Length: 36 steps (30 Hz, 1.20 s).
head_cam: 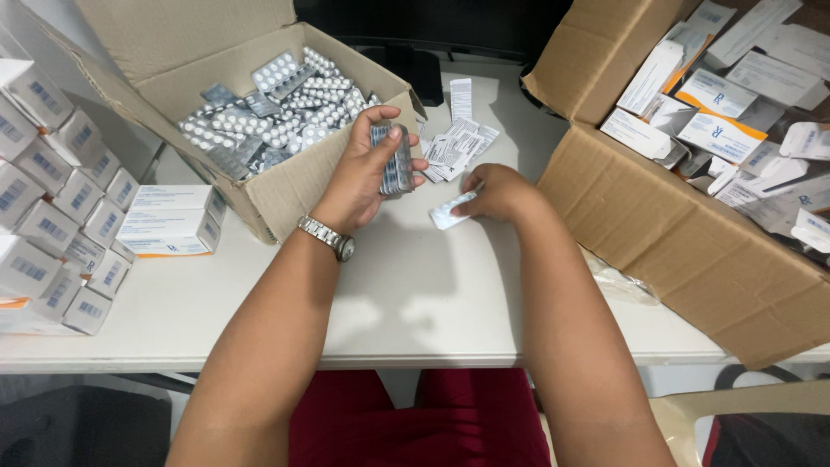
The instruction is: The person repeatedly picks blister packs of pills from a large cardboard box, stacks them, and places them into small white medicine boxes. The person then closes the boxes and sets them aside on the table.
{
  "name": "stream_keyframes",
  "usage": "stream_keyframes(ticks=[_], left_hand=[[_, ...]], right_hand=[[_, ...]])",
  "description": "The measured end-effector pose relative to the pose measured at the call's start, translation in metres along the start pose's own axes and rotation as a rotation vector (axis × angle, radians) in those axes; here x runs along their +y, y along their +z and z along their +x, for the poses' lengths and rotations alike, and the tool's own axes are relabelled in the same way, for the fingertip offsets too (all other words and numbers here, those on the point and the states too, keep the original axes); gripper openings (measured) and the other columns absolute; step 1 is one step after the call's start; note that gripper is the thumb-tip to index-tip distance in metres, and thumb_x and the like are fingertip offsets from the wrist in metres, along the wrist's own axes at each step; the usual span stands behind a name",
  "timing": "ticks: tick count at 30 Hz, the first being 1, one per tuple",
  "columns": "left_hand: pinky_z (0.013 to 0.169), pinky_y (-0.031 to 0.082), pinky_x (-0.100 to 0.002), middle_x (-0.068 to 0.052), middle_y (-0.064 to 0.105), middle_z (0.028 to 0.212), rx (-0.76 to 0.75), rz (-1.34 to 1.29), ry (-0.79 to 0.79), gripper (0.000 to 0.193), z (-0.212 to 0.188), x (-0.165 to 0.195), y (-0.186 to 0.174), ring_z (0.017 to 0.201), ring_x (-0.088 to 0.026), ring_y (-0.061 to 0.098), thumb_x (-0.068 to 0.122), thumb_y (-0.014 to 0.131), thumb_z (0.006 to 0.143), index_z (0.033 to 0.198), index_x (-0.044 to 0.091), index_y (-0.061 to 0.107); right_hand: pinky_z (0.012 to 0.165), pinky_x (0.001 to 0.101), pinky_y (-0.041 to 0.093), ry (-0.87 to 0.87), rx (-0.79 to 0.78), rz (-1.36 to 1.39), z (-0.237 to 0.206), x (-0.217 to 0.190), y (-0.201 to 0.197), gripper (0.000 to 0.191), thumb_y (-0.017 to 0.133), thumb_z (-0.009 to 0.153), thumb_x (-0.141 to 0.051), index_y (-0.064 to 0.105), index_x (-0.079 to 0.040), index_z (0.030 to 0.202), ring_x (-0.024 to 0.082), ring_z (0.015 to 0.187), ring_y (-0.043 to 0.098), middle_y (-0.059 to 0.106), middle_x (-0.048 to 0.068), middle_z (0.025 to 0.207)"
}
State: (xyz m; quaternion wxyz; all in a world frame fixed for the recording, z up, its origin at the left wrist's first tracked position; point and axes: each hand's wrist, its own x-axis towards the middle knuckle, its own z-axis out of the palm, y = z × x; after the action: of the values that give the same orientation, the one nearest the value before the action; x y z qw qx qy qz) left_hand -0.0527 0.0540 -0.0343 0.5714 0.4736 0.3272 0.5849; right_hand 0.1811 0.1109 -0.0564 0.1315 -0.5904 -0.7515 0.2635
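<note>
One folded white leaflet (450, 210) lies flat on the white table (406, 294) just left of the right hand (500, 192), whose curled fingertips pinch its right end, long axis running left-right, while the left hand (367, 169) grips an upright stack of silver blister strips (394, 159).

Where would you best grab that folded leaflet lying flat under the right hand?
Probably by its near-left corner, coming from the side with the fingers low. The leaflet lies flat on the table, so there is little to pinch from above; the right hand covers its far end, while the left end shows free. The left hand holds a stack of blister packs.
</note>
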Motion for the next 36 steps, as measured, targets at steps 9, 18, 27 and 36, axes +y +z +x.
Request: stream_keyframes(ticks=[9,18,27,36], left_hand=[[0.078,0.066,-0.035,-0.013,0.061,0.125,-0.021,-0.021,0.133,0.05,0.004,-0.008,-0.002,0.099,-0.021,0.071,0.027,0.059,0.102,0.144,0.02,0.033],[0.089,0.068,-0.037,-0.017,0.061,0.128,-0.063,-0.141,0.215,0.049,0.001,-0.006,0.001,0.113,-0.025,0.071,0.03,0.057,0.104,0.145,0.017,0.033],[0.087,0.066,-0.036,-0.015,0.063,0.128,-0.1,-0.068,0.197,0.05,0.003,-0.012,-0.008,0.111,-0.023,0.069,0.025,0.066,0.1,0.141,0.017,0.038],[0.082,0.057,-0.035,-0.014,0.061,0.121,-0.169,-0.015,0.126,0.049,0.005,-0.025,-0.001,0.098,-0.02,0.066,0.022,0.063,0.1,0.142,0.013,0.04]], right_hand=[[0.068,0.0271,0.059,-0.089,0.243,0.956,-0.022,-0.011,-0.032,0.012,0.072,0.094,-0.014,0.071,-0.005,0.101,0.011,0.071,0.065,0.072,0.005,0.086],[0.07,0.0278,0.061,-0.207,-0.079,1.22,-0.026,-0.054,0.011,0.014,0.073,0.093,-0.013,0.067,-0.003,0.102,0.014,0.074,0.071,0.072,0.006,0.086],[0.058,0.0272,0.059,-0.108,0.033,1.023,-0.02,-0.053,0.022,0.014,0.074,0.089,-0.016,0.062,-0.009,0.09,0.012,0.065,0.069,0.074,0.006,0.083],[0.079,0.0288,0.057,-0.564,0.651,0.505,-0.021,-0.077,-0.014,0.014,0.078,0.091,-0.006,0.07,-0.003,0.102,0.013,0.086,0.07,0.075,0.005,0.093]])
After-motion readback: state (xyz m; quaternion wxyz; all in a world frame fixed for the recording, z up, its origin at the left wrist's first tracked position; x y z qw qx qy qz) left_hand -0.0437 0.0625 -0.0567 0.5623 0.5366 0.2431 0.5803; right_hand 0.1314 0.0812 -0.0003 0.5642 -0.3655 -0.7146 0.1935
